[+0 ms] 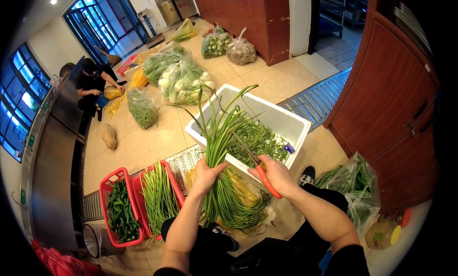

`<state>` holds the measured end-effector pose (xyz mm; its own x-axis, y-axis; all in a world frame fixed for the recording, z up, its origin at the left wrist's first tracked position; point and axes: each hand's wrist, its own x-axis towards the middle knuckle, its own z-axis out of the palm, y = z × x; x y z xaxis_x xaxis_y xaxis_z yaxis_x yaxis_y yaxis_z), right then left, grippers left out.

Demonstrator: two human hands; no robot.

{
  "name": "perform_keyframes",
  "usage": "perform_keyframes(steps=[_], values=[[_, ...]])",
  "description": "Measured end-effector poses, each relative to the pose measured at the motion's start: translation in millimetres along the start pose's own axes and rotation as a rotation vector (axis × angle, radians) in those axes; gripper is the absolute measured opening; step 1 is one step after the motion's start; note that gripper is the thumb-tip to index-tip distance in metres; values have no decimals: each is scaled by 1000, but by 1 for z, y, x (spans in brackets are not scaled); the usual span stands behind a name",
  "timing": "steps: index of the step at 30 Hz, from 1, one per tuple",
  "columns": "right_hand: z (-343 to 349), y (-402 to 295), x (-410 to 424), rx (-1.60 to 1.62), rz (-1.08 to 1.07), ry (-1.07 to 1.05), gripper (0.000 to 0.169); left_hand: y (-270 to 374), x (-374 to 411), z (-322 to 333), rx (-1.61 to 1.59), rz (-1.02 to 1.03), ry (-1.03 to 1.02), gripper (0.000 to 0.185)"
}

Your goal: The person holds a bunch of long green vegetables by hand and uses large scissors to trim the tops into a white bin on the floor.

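Observation:
My left hand (208, 175) is closed around a bunch of garlic scapes (215, 150), held upright with the tips spreading above. In my right hand (275, 175) are scissors with red-orange handles (266, 181); their blades point up and left beside the bunch. Behind both hands stands a white foam box (264, 104) holding green cut tips (254, 140) and a small purple piece (288, 148). More garlic scapes (239, 211) lie on yellow plastic on the floor below my hands. To the left, a red basket (175, 174) holds trimmed-looking green stems (159, 199).
Another red basket (137, 240) contains green peppers (122, 211). Bagged vegetables (186, 80) sit beyond the box, and a bag of greens (357, 190) lies by my right leg. A co-worker (91, 82) crouches at far left, peeling a squash (112, 92). A bin (98, 240) stands at lower left.

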<state>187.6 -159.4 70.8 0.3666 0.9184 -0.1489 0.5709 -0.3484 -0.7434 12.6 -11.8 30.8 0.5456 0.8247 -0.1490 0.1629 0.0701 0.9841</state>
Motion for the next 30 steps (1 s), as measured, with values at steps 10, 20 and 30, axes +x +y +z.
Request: perform_keyframes(steps=[10,20,30], values=[[20,11,-1,162,-49,58,43,0,0,3,-77,-21,-26,23],[14,-5,-5,-42,-198,219,39,4,-1,5,154,12,74,30],[16,-2,1,-204,-153,171,48,-4,-2,3,452,138,118,38]])
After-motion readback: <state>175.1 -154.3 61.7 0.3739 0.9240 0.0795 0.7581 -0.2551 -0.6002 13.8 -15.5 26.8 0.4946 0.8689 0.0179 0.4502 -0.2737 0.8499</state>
